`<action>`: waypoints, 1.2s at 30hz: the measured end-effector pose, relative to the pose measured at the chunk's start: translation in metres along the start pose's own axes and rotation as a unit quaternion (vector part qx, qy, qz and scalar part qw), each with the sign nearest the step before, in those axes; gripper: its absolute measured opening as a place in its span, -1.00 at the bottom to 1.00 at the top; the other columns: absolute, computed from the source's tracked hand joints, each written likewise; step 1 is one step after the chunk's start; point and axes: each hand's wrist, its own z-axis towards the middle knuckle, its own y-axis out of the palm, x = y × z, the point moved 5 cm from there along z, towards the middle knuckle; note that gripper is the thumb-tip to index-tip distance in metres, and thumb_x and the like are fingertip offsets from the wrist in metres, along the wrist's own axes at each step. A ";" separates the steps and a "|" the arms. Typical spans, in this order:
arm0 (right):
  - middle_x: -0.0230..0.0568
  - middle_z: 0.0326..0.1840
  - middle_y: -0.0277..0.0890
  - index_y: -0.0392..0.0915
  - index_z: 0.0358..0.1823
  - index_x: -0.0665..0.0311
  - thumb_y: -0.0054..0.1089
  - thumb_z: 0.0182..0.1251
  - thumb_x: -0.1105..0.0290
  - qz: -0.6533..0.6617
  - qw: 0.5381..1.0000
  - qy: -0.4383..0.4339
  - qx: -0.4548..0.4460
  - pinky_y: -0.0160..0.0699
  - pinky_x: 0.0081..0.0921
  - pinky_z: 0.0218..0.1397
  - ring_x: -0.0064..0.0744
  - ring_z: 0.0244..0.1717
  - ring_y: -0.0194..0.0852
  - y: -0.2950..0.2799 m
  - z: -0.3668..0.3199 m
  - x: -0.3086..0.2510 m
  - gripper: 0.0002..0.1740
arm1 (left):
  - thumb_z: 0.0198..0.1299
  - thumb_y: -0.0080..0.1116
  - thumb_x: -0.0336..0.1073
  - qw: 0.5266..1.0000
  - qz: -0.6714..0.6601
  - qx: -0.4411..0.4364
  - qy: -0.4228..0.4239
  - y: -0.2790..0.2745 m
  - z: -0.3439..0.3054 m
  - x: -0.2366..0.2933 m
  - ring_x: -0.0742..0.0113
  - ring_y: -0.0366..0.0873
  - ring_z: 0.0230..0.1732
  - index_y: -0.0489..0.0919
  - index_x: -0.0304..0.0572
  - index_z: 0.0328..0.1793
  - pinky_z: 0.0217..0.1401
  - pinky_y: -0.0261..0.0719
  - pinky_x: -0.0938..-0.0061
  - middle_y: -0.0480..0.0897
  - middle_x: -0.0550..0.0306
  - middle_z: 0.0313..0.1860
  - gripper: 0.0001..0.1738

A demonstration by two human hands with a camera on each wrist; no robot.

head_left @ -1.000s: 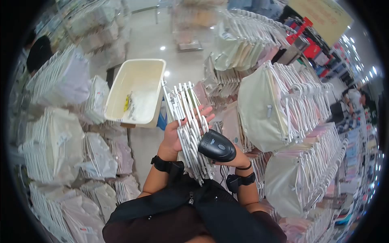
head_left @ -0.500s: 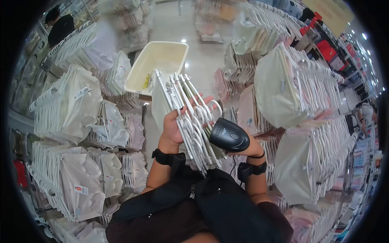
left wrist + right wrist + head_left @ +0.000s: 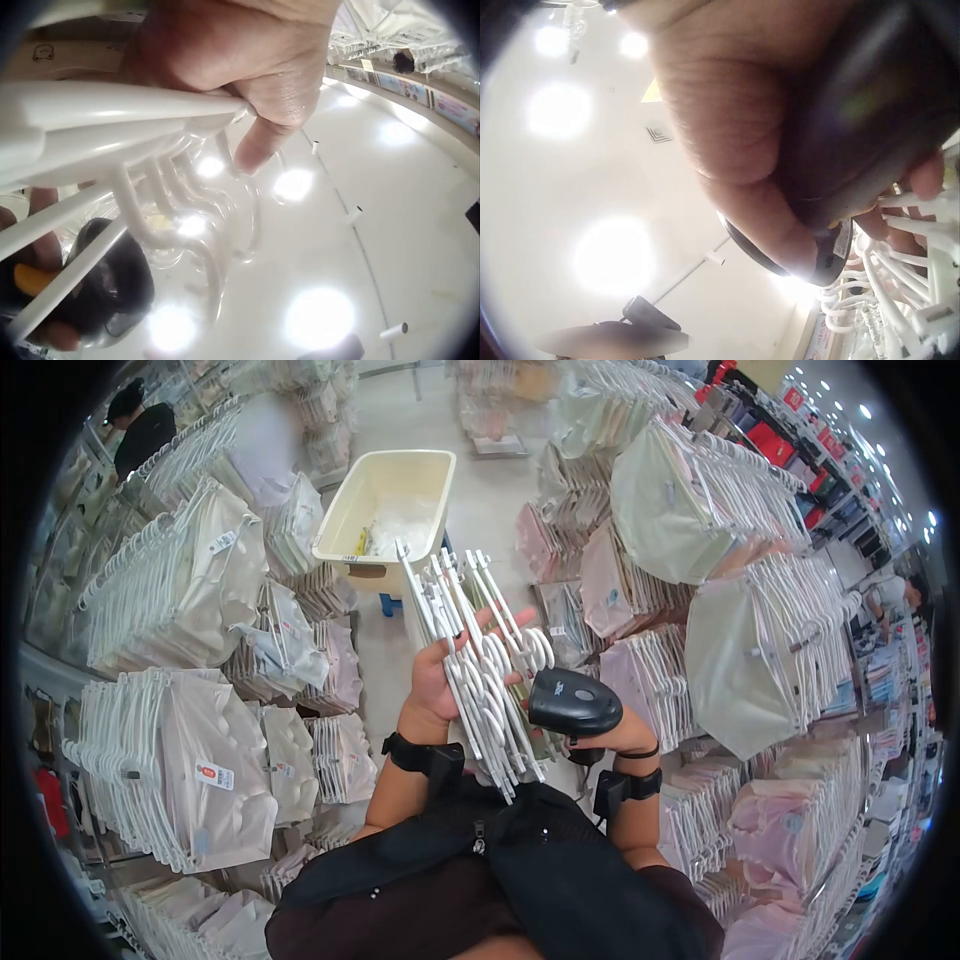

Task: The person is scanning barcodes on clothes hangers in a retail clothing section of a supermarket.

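A bundle of white hangers (image 3: 480, 670) with pale cloth on them lies across the left hand (image 3: 436, 678), whose thumb and fingers curl round it. In the left wrist view the thumb of the left hand (image 3: 247, 67) hooks over the white plastic bars (image 3: 90, 120). The right hand (image 3: 625, 732) grips a black handheld scanner (image 3: 573, 701) just right of the hanger hooks. Seen in the right wrist view, the right hand (image 3: 735, 112) wraps round the scanner's dark handle (image 3: 870, 112), with hangers (image 3: 900, 277) close beyond it.
A cream tub (image 3: 385, 490) with small items inside stands ahead in the aisle. Racks of pale garments on white hangers flank both sides, left (image 3: 215, 770) and right (image 3: 760, 660). A person in black (image 3: 145, 435) is at the upper left, another person at the far right.
The view has shifted, and the tub appears higher up. The scanner has moved slightly right and now sits a little apart from the hangers. Both hands keep their holds.
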 end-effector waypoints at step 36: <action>0.30 0.18 0.15 0.22 0.13 0.57 0.07 0.04 0.34 0.147 0.962 -0.148 0.175 0.55 -0.60 -0.56 -0.11 -0.04 0.33 -0.107 -0.202 -0.081 -0.38 | -0.01 0.06 -0.15 0.998 0.018 -0.003 0.062 0.082 0.026 -0.137 -0.13 -0.24 0.43 -0.07 -0.17 0.40 0.35 -0.18 -0.19 -0.13 -0.19 0.42 -0.14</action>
